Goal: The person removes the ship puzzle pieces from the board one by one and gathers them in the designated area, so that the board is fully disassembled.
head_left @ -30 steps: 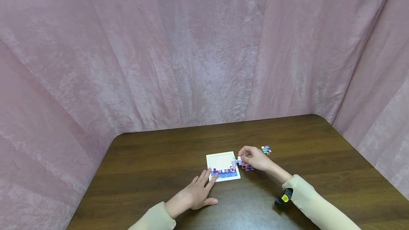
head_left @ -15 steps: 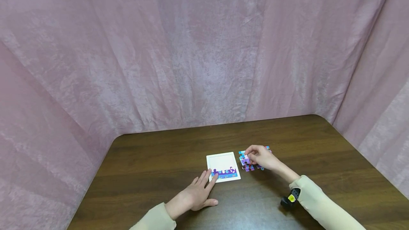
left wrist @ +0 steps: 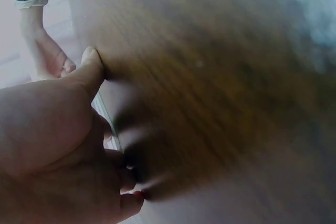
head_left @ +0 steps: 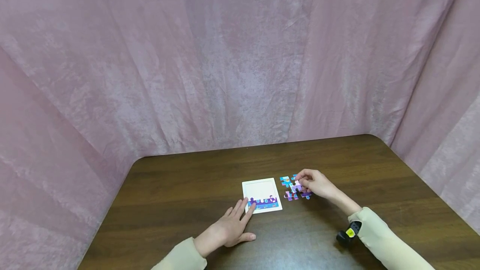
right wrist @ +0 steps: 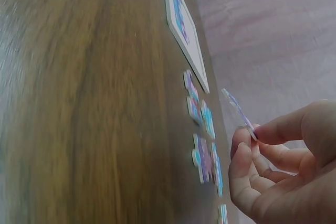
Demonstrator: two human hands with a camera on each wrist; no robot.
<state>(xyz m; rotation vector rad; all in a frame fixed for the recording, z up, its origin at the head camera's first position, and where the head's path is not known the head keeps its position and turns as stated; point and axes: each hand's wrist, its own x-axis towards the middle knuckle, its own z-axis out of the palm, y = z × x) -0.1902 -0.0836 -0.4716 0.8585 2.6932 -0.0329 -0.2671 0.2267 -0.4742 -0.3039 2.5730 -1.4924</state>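
My right hand (head_left: 316,183) pinches a jigsaw piece (right wrist: 240,113) between thumb and fingers, raised above several loose pieces. In the right wrist view the held piece is seen nearly edge-on, clear of the table. My left hand (head_left: 233,224) lies flat with spread fingers, its fingertips on the lower left corner of a white puzzle frame (head_left: 258,181). A bottom row of purple and blue pieces (head_left: 264,204) fills the lower part of the frame; the white backing shows above it. In the left wrist view the left fingers (left wrist: 113,156) reach the frame's edge.
Loose puzzle pieces (head_left: 288,196) lie just right of the frame, some partly behind the right hand. They rest on a brown wooden table (head_left: 187,186). A pink curtain (head_left: 240,61) hangs behind it. A black wrist camera (head_left: 348,234) is worn on the right wrist.
My right hand has moved right with the pinched piece, from the frame's right edge to over the loose pieces, uncovering some of them. The left hand and frame stay put.
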